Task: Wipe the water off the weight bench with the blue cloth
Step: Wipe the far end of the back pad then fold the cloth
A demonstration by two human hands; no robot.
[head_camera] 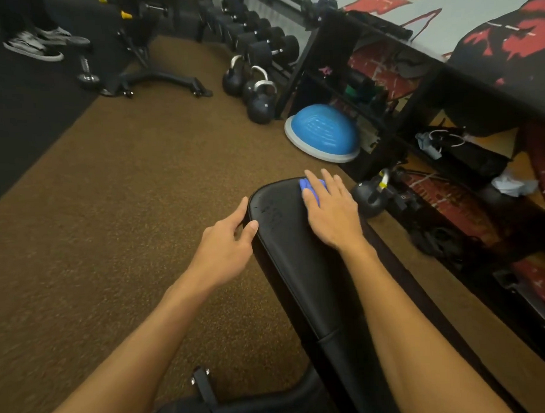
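Right hand [331,212] presses blue cloth [310,188] flat on weight bench [285,258]; left hand [227,245] touches its edge.

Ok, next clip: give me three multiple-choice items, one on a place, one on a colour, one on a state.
1. Where is the cloth? A on the floor; B under the right hand at the far end of the bench; C on a shelf.
2. What colour is the floor dome? A red; B yellow; C blue.
3. How is the right hand? A flat; B fisted; C off the bench.
Key: B, it peeks out beneath that hand; C, plainly blue; A, spread flat on the cloth.
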